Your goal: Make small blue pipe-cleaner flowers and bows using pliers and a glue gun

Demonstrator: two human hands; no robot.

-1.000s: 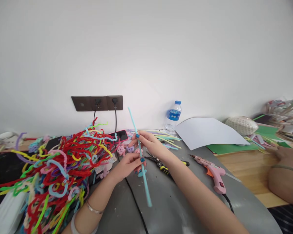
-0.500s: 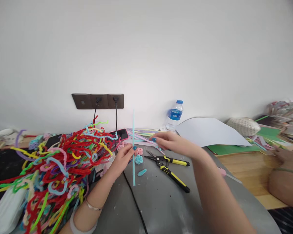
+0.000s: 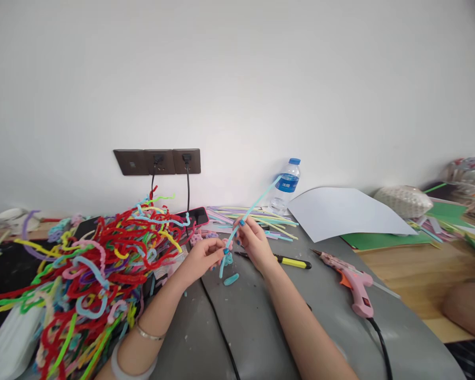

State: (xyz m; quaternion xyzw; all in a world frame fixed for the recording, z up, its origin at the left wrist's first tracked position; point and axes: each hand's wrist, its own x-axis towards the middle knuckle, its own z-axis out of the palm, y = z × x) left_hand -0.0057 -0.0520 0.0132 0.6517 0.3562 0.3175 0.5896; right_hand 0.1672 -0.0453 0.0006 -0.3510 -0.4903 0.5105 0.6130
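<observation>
A light blue pipe cleaner (image 3: 257, 202) slants up to the right, pinched by both hands. My left hand (image 3: 206, 257) grips it near its lower end. Higher up, the fingers of my right hand (image 3: 254, 243) are closed on it. Below the hands lies a short, rounded blue fuzzy piece (image 3: 231, 279). A small blue flower shape (image 3: 228, 259) is partly hidden behind my left fingertips, with pink fuzzy pieces near it. Yellow-and-black pliers (image 3: 293, 262) lie under my right forearm, which covers most of them.
A tangled heap of coloured pipe cleaners (image 3: 114, 253) fills the left side. Straight ones (image 3: 269, 221) lie at the back near a water bottle (image 3: 287, 184). On the right are a pink glue gun (image 3: 356, 287), white paper (image 3: 348, 211) and another person's arm (image 3: 465, 311). A black cable (image 3: 217, 322) crosses the table.
My right hand has moved left and down from the straight pipe cleaners and taken hold of the blue one. That pipe cleaner has tilted from upright to slanting right. The glue gun is now uncovered.
</observation>
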